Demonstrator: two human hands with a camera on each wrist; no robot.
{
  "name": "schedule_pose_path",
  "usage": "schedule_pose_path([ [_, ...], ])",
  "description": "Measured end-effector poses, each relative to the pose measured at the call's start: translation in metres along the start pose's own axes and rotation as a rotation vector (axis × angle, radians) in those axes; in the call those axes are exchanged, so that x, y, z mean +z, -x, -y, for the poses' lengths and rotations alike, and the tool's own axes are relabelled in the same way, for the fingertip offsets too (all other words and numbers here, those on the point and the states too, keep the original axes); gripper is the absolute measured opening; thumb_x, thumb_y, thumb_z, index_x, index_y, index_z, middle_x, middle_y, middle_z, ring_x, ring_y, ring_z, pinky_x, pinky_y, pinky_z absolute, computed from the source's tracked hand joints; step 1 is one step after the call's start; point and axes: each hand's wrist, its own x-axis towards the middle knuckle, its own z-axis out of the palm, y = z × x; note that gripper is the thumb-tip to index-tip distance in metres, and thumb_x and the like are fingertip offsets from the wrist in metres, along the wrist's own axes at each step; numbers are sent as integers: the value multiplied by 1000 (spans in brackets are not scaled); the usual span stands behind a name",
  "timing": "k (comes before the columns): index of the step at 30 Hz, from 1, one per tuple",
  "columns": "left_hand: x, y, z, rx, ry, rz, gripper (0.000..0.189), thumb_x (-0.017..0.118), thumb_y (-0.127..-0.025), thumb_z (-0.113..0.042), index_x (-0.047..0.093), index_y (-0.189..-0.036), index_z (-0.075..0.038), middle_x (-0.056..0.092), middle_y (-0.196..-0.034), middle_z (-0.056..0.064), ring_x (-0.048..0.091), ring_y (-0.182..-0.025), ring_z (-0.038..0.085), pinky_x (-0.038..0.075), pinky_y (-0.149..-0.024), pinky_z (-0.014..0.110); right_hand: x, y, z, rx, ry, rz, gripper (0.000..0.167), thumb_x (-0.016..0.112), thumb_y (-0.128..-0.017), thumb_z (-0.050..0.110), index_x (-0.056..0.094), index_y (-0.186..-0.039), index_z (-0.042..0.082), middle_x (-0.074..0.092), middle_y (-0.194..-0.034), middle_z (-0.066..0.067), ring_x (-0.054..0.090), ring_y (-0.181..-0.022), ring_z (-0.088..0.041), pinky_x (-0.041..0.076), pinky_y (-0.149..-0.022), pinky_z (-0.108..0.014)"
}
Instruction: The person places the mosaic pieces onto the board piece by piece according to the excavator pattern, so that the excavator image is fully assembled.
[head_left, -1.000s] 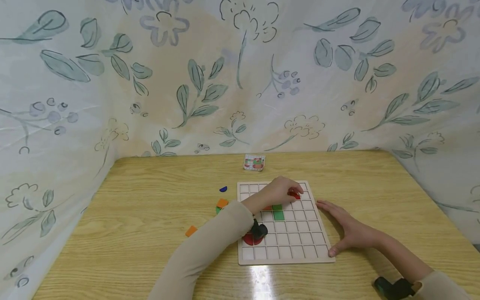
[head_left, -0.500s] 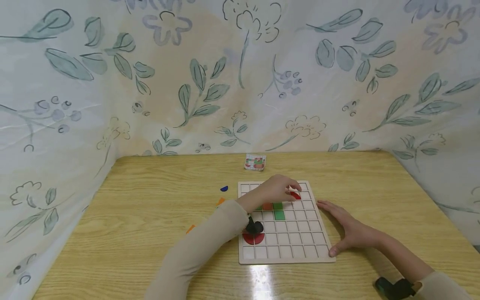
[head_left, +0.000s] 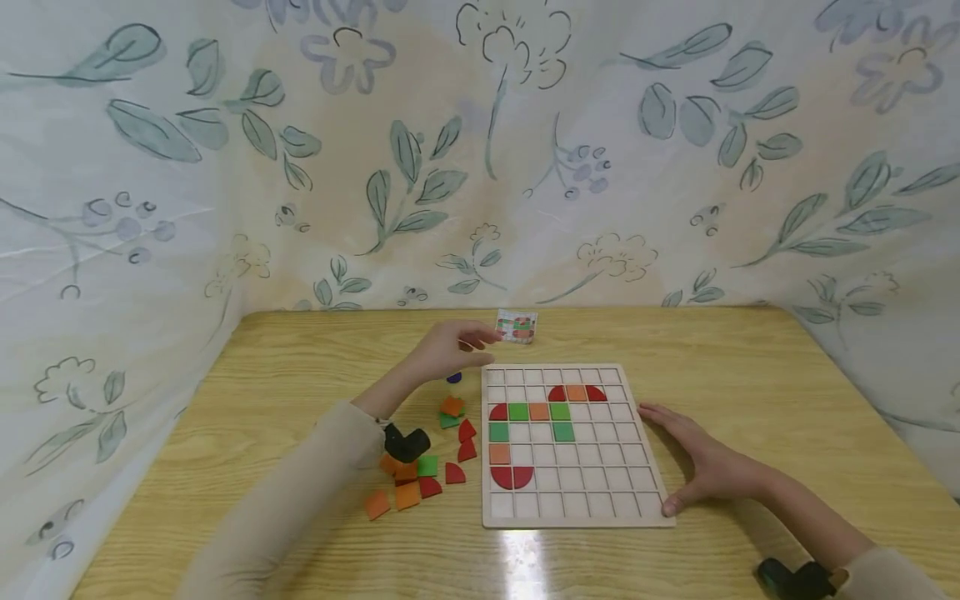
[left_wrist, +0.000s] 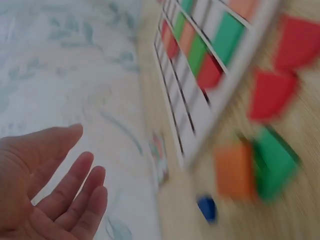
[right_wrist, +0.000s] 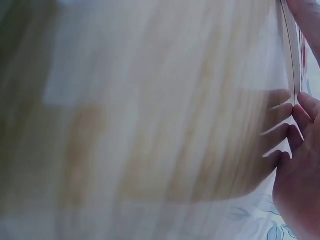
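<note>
A wooden grid board lies on the table with flat red, green and orange tiles in several of its squares. On its third-row left end is a red quarter-circle tile; an orange square lies between two red quarter-circles higher up. My left hand is over the table beyond the board's far left corner, its fingertips near a small printed card. In the left wrist view the fingers are relaxed, with nothing held. My right hand rests along the board's right edge, thumb at the near corner, fingers spread.
Left of the board lie loose tiles, among them an orange square, a green square and a red quarter-circle. A small blue piece sits beneath the left wrist. Patterned cloth hangs behind the table.
My left hand has let go of the red quarter-circle tile in the upper right of the board and moved left, off the board. My right hand stays at the edge.
</note>
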Motion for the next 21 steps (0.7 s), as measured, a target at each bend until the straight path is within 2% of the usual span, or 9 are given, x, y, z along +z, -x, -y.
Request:
schedule_pose_path([
  [5,-19,21,23,-64,2,-86,32,66,-85,-14,63,-115,-5,63,-114,11,60,-97,22,49,-87,35,-1,0,3,30,-5,12,117,86,-54,41,20,-146,8,18,-147,-24,6,-137,-12,3,-93,1],
  [12,-24,33,42,-137,-33,-140,28,66,-84,-8,64,-112,-4,65,-110,12,61,-96,25,49,-85,37,-1,1,2,29,-2,5,117,85,-54,42,22,-146,8,19,-147,-23,5,-134,-1,4,-93,1],
  [16,-19,33,52,-129,-76,-108,24,65,-84,-4,67,-107,-6,65,-109,10,61,-95,24,50,-84,35,-1,1,1,23,2,1,117,85,-54,42,22,-146,8,20,-147,-23,6,-135,-3,4,-93,1],
  [21,-10,29,59,-79,-106,6,25,64,-81,0,68,-104,-9,66,-106,7,60,-93,21,51,-80,32,0,0,1,19,9,4,117,85,-54,42,21,-146,9,20,-147,-24,7,-135,-6,4,-93,1],
])
